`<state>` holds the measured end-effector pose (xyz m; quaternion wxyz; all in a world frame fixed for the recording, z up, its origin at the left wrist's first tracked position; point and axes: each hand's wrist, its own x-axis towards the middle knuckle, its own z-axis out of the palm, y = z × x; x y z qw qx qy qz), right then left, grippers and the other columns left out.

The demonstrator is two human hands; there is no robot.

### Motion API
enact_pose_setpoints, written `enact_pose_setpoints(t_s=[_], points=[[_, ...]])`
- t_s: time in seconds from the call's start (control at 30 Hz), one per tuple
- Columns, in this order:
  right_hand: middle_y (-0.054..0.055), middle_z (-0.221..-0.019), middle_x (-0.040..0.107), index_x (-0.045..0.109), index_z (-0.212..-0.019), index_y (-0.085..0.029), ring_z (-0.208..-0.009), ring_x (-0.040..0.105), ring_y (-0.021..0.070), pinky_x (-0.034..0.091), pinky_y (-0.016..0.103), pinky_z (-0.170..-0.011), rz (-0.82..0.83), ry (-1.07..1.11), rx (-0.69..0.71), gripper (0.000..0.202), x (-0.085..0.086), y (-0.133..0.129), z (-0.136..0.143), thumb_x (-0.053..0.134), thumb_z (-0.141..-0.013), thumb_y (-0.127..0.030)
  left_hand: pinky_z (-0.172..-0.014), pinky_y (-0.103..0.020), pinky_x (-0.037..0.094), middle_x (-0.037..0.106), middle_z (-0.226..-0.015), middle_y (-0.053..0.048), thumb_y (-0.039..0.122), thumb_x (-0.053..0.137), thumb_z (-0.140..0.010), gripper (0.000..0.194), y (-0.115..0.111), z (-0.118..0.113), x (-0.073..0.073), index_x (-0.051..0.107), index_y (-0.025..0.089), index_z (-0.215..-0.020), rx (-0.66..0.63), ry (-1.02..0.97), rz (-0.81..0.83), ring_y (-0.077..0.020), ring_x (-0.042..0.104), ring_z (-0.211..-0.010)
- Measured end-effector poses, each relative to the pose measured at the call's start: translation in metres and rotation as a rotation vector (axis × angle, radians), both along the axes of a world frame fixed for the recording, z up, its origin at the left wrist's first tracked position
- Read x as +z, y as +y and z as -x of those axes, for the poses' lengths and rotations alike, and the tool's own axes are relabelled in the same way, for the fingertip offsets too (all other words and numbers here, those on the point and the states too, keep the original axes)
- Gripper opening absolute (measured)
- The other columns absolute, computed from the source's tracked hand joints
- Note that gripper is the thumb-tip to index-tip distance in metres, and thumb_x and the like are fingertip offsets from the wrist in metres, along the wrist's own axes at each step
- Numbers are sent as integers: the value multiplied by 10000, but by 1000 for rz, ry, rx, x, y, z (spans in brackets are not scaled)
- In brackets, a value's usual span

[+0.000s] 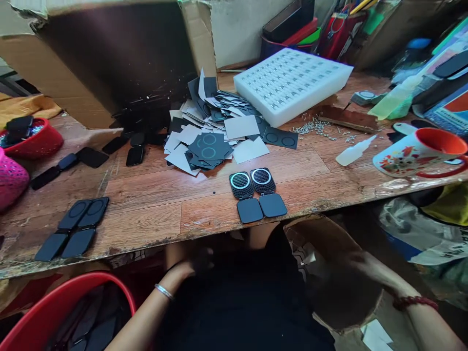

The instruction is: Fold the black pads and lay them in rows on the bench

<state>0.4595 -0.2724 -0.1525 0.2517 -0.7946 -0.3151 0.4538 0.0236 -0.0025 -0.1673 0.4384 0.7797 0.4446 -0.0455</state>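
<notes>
My left hand (199,263) rests in shadow over my lap, just below the table edge; its fingers are too dark to make out. Off to the right, my right hand (354,261) is smeared by motion above an open cardboard box (325,234) under the table. Nearest to both on the tabletop, two hinged black square pieces (261,207) lie unfolded side by side, each with a white ring on a gridded half. Another unfolded black pair (78,226) lies at the left, with plain dark rings. Behind them spreads a heap of dark and white sheets (208,146), some printed with rings.
A white foam block (292,85) with rows of slots sits at the back, near scattered small metal parts (316,127). To the right are a dropper bottle (354,152) and a mug (402,156). A red tub (109,278) of black pieces stands lower left; a large carton (84,97) stands behind.
</notes>
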Motion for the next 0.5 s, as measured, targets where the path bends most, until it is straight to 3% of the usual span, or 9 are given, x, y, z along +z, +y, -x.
enact_pose_setpoints(t_s=[0.1,0.17,0.3,0.43,0.5], points=[[48,-694,607,700,-697,-160,-628,519,170,431,293,-587,-89,242,-1,432,12,17,17,718,-700,-591,-978,-434,471,740,-1073,-99,298,644,-817,219,2,3,-6,719,214,-1004,81,106,-68,-298,653,-1072],[55,-751,606,696,-718,-144,-647,506,152,421,280,-601,-188,398,0,444,21,28,30,730,-716,-587,-1018,-452,433,722,-1148,-105,276,571,-856,265,-2,0,-12,703,215,-1077,135,142,-117,-308,618,-1151],[-16,-586,485,660,-682,-149,-508,387,98,311,232,-490,-215,575,44,474,31,47,54,761,-688,-612,-956,-384,483,745,-1099,-77,306,578,-847,281,-9,-3,-16,702,229,-1087,149,130,-123,-274,663,-1079],[23,-720,560,678,-754,-158,-594,485,126,391,259,-560,-338,787,66,470,38,65,79,769,-684,-614,-895,-335,518,766,-1025,-63,340,605,-800,277,-5,18,-5,726,224,-1021,136,70,-125,-250,703,-978],[-3,-685,509,657,-727,-175,-579,451,117,385,253,-543,-438,917,6,473,38,71,91,778,-657,-627,-904,-356,514,770,-1006,-68,341,631,-752,243,-2,39,7,745,237,-939,168,64,-172,-275,694,-998]])
